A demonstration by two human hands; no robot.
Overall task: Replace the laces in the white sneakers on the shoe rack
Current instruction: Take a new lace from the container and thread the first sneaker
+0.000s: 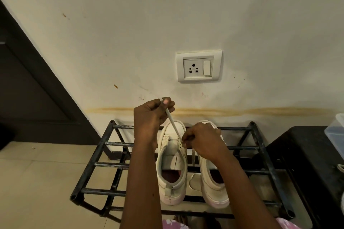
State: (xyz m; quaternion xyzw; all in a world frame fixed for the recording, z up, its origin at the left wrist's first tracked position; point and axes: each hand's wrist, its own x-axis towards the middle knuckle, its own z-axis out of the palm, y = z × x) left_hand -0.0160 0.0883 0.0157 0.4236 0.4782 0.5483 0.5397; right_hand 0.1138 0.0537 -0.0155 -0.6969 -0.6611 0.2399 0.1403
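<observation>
Left fingers (165, 102) pinch lace (173, 123); right fingers (188, 135) pinch it at the sneaker (172, 165) on rack (104, 143).

Single head-worn wide-angle view. Looks forward and down from close above the shoe rack (109, 164), facing the wall (130, 33). Socket (198, 66) at far centre, sneakers (175, 194) mid-frame near, floor (41, 182) at left, dark counter (307, 154) at right edge.
</observation>
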